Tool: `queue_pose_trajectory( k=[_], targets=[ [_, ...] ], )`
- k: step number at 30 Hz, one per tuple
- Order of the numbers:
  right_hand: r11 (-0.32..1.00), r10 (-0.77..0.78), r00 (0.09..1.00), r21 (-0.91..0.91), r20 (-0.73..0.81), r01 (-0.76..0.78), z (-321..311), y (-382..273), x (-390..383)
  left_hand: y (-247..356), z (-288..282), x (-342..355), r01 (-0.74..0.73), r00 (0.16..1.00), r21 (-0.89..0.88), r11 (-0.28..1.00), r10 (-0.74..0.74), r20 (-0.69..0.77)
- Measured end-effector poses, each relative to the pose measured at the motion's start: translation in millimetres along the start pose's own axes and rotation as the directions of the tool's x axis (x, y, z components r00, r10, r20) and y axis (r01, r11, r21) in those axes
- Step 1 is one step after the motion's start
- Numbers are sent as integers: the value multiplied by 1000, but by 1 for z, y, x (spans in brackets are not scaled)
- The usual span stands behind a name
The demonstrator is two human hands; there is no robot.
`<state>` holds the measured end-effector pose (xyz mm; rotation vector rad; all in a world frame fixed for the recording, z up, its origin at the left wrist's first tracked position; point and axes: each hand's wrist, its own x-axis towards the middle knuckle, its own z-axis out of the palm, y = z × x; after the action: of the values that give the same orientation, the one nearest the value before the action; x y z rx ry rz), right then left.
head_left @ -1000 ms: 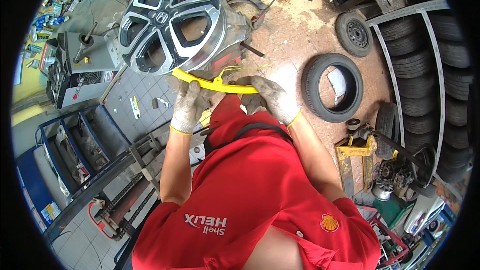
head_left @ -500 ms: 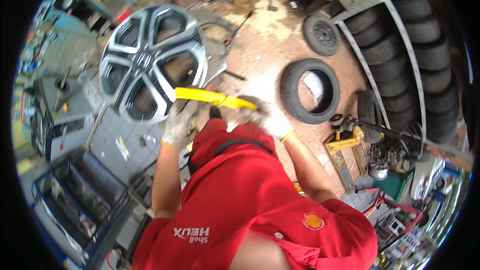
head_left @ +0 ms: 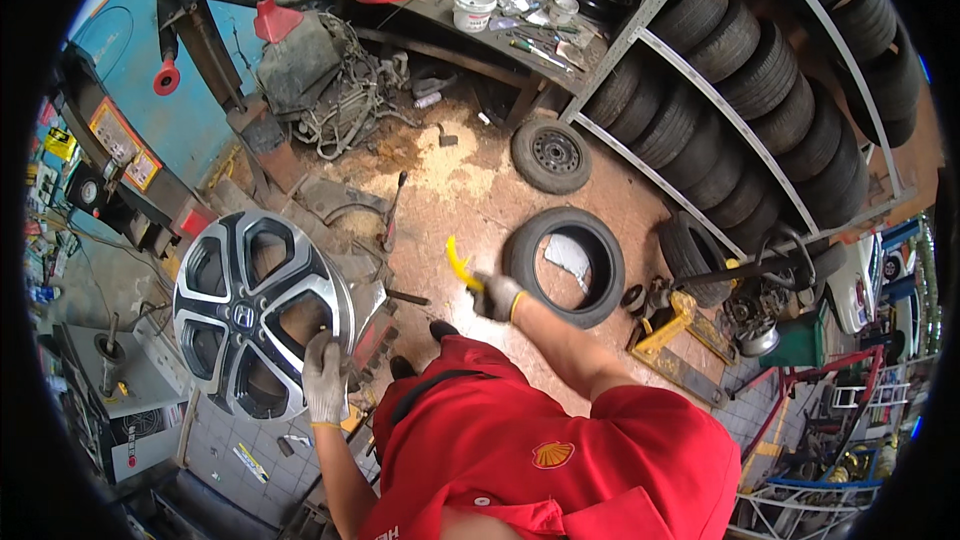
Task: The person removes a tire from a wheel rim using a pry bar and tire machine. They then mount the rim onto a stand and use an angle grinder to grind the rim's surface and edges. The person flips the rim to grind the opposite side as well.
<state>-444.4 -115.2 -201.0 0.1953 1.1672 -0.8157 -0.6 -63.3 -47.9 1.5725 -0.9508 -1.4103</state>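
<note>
My left hand (head_left: 324, 378), in a pale work glove, is at the right edge of a black-and-silver five-spoke alloy wheel (head_left: 243, 316). Its fingers bend over the lip and seem to grip it; their tips are partly lost against a dark opening between spokes. Off to the right, my gloved right hand (head_left: 497, 297) is closed around one end of a curved yellow tool (head_left: 459, 262). The tool's free end points up and to the left, away from the wheel. The glove hides the rest of it, so its exact kind is unclear.
A loose tyre (head_left: 520, 262) lies on the floor beyond my right hand, with a smaller wheel (head_left: 552, 153) behind it. Tyre racks (head_left: 690, 90) line the right. A cluttered workbench (head_left: 510, 35) stands at the back, and a yellow jack (head_left: 668, 328) sits at right.
The yellow tool was stretched between both hands beside the wheel. My left hand has let go and moved to the wheel's edge; my right hand has drawn the tool away. The view has shifted.
</note>
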Motion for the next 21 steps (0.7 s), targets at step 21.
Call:
queue_pose_trajectory(
  k=[21],
  targets=[
    [677,131,975,-734,180,45,50,-44,78,-176,63,-141,219,863,-99,971,-240,-445]
  ],
)
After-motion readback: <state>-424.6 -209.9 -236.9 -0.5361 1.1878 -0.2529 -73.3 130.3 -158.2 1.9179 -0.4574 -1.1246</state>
